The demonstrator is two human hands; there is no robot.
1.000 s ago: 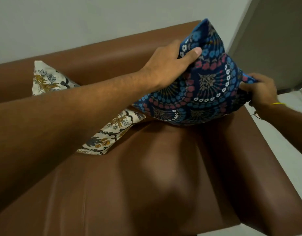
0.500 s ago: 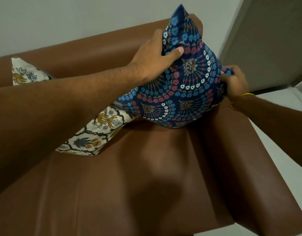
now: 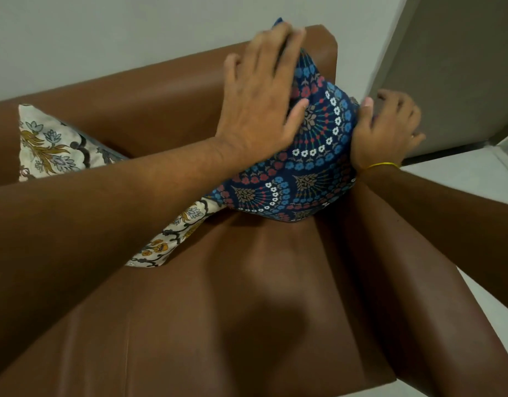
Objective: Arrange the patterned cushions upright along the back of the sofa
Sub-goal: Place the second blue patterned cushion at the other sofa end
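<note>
Sofa [image 3: 247, 296] corner: blue cushion [image 3: 301, 173] between left hand [image 3: 261, 101] (flat) and right hand [image 3: 387, 130]

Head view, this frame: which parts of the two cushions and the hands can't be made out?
- Blue cushion: its top corner is covered by the left hand; its right edge is hidden by the right hand.
- Cream cushion: its middle is hidden by the left forearm.
- Right hand's grip: fingers blurred; can't tell whether they pinch fabric.
- Sofa: left part cut off by the frame edge.
</note>
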